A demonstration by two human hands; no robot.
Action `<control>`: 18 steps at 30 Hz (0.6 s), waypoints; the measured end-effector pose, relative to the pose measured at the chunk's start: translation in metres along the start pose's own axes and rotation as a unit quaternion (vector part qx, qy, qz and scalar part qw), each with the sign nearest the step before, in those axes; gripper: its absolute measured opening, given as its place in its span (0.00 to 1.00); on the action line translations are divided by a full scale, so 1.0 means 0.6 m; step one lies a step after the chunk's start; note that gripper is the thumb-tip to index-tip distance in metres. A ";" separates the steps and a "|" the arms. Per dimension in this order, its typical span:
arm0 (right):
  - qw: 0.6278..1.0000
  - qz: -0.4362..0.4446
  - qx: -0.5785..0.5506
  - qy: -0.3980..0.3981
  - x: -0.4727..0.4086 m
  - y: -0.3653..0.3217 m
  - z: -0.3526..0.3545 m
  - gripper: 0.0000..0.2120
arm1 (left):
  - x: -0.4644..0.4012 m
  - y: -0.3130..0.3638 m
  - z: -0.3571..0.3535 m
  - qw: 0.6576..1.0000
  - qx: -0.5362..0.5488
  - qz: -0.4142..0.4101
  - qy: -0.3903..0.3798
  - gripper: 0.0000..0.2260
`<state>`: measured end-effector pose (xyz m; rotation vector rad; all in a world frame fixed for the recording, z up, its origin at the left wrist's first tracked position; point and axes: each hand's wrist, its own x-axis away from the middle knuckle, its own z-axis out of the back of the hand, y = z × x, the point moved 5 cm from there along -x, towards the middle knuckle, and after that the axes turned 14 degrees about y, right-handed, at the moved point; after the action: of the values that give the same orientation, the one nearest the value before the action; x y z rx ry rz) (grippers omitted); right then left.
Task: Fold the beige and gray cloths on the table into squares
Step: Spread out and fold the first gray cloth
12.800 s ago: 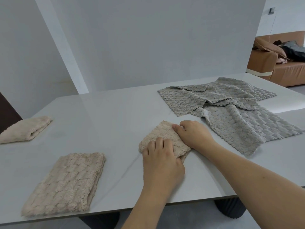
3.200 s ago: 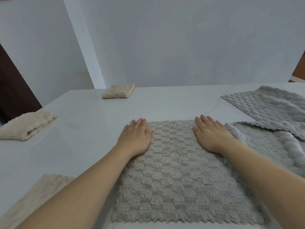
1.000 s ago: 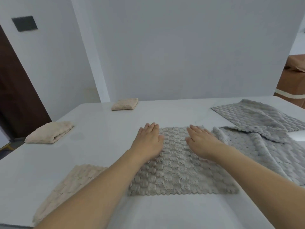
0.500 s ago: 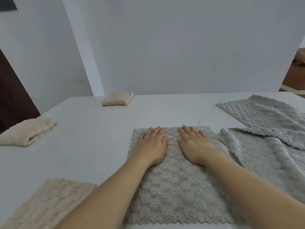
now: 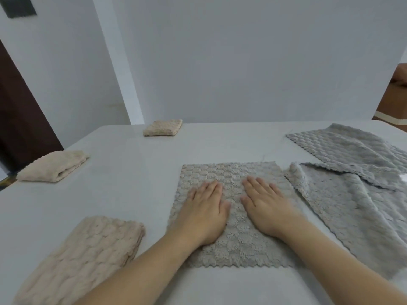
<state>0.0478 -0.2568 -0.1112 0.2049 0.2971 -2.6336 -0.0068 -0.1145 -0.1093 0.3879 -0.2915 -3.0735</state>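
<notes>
A gray cloth (image 5: 229, 172) lies flat on the white table (image 5: 132, 177) right in front of me. My left hand (image 5: 204, 214) and my right hand (image 5: 264, 208) rest palm down on its middle, side by side, fingers flat and holding nothing. To the right lie two more gray cloths, one (image 5: 352, 208) rumpled beside my right arm and one (image 5: 343, 146) farther back overlapping it. Three folded beige cloths sit on the left: one (image 5: 83, 256) near me, one (image 5: 52, 166) at the left edge, one (image 5: 163, 128) at the far edge.
A pale wall stands just behind the table's far edge. A dark door (image 5: 19, 119) is at the left and a brown sofa (image 5: 394, 100) shows at the far right. The table's near edge runs below my forearms.
Both hands have slid back toward me along the gray cloth, from its far edge to its middle. The cloth stays flat in the same place.
</notes>
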 end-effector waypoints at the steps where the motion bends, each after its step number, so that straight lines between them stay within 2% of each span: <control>1: 1.000 -0.006 0.004 -0.002 0.003 0.012 0.001 0.28 | 0.011 -0.009 -0.003 1.000 -0.008 0.006 0.003 0.28; 8: 0.995 -0.073 0.068 -0.024 0.032 0.063 0.032 0.29 | 0.030 -0.071 0.023 0.994 -0.068 0.083 -0.008 0.28; 11: 0.998 -0.009 0.063 0.004 0.057 0.008 0.050 0.30 | 0.068 -0.031 0.031 0.997 -0.079 0.020 0.009 0.29; 13: 0.999 0.041 0.028 -0.011 0.101 -0.029 0.038 0.30 | 0.115 0.000 0.023 0.998 -0.050 -0.030 -0.007 0.29; 16: 0.999 0.019 0.012 -0.027 0.149 -0.021 0.024 0.36 | 0.154 -0.011 0.025 0.999 -0.028 0.005 -0.019 0.27; 18: 0.999 -0.009 0.016 -0.044 0.160 0.003 0.030 0.34 | 0.162 -0.026 0.038 0.999 -0.034 0.019 -0.022 0.27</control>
<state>-0.0367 -0.3052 -0.1128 0.0961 0.2293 -2.6582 -0.1068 -0.1005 -0.1141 0.3076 -0.1913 -3.0483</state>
